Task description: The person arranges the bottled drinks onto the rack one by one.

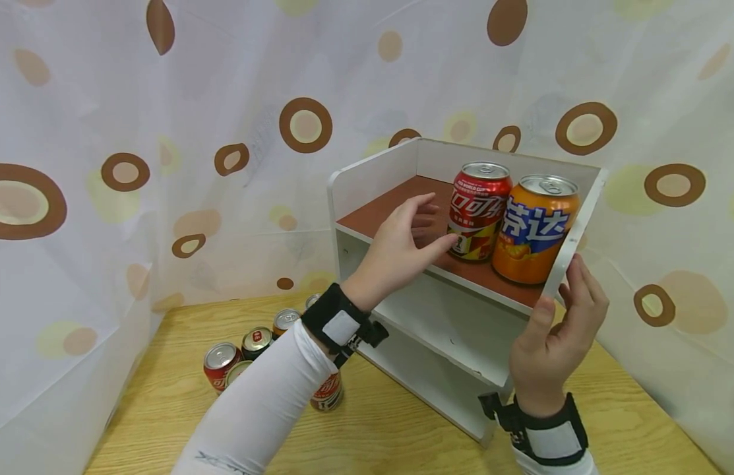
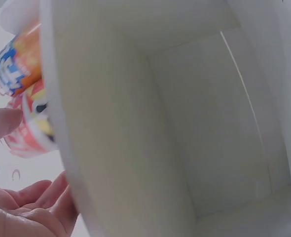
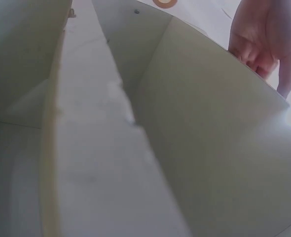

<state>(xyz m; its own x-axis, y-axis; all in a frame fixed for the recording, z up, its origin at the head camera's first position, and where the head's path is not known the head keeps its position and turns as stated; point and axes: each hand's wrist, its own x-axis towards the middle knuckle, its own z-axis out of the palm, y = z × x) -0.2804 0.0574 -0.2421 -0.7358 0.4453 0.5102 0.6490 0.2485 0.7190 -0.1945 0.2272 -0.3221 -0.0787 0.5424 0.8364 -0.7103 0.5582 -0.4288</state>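
Note:
A red Coca-Cola can [image 1: 476,210] and an orange Fanta can [image 1: 534,231] stand side by side on the brown top board of a small white shelf [image 1: 372,158], at its right end. My left hand [image 1: 402,241] is over the top board's front edge, just left of the red can, fingers spread and thumb tip overlapping the can's lower side. Nothing is held in it. In the left wrist view the thumb is beside the red can [image 2: 29,126]. My right hand [image 1: 559,330] holds the shelf's right side panel [image 1: 571,247], thumb at its front edge and fingers along the outside.
Several more cans stand on the wooden table [image 1: 402,429] at the left, partly behind my left forearm; a red one [image 1: 220,363] is at the group's left end. Lower shelf boards [image 1: 438,330] lie below the top one. A patterned sheet [image 1: 224,99] hangs behind everything.

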